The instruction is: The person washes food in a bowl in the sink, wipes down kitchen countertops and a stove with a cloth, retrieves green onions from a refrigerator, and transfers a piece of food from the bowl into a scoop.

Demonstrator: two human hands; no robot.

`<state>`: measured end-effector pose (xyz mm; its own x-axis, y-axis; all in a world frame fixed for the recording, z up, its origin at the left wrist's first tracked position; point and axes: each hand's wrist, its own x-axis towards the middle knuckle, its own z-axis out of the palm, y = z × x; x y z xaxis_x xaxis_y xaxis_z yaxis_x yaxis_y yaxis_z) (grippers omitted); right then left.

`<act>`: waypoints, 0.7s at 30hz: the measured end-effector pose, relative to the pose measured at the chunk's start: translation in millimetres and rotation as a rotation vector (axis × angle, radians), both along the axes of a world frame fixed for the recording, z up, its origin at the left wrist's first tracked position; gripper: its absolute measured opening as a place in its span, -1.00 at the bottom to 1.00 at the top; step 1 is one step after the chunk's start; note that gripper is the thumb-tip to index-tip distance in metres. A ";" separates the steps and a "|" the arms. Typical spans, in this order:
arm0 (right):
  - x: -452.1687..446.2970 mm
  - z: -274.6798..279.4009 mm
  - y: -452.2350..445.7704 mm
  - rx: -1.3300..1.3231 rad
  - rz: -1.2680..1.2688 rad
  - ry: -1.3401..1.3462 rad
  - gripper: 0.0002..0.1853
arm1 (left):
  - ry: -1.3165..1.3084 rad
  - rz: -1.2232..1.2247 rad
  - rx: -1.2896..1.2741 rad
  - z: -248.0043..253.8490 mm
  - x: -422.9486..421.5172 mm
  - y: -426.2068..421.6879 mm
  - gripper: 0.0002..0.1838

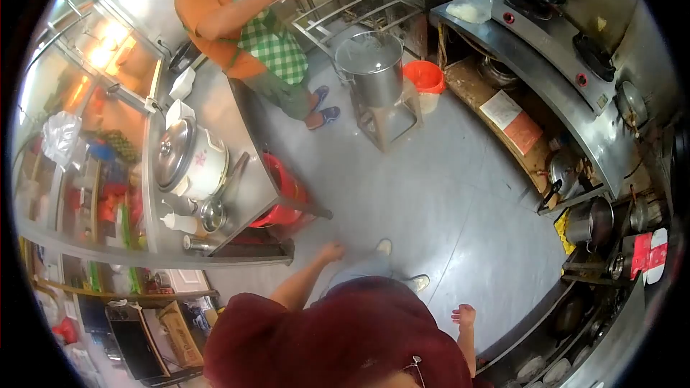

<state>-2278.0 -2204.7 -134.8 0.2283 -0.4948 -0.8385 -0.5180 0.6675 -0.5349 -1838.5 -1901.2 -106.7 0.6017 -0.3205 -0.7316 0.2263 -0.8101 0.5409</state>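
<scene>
My left hand [330, 252] hangs out in front of my dark red shirt, over the grey floor. Its fingers are too small and indistinct to separate, and no object shows in it. Nearest to it is the front corner of a steel counter [248, 201]. Low on my other side, my right hand [464, 314] is held loosely, its fingers slightly bent and apart with nothing between them. Both hands are away from any surface. On the counter stand a white cooker with a lid [205, 165], a ladle [214, 212] and a white squeeze bottle [180, 223].
Another person [215, 18] in an orange top and green checked apron stands beyond the counter. A large steel pot [370, 75] sits on a stand beside a red bucket [424, 77]. Along the right runs a steel bench [535, 57] with burners. Under the counter is a red tub [284, 190].
</scene>
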 end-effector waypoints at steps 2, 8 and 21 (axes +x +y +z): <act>4.0 -0.4 -8.0 -0.010 0.008 -0.008 -0.83 | -0.018 -0.010 -0.052 3.1 2.6 -13.8 -0.75; 17.9 11.3 -12.5 -0.061 0.053 -0.016 -0.83 | -0.045 -0.085 -0.088 37.6 -1.4 -37.4 -0.68; 20.2 6.4 3.3 0.005 0.039 0.022 -0.78 | 0.053 -0.046 0.017 -1.0 4.5 4.4 -0.68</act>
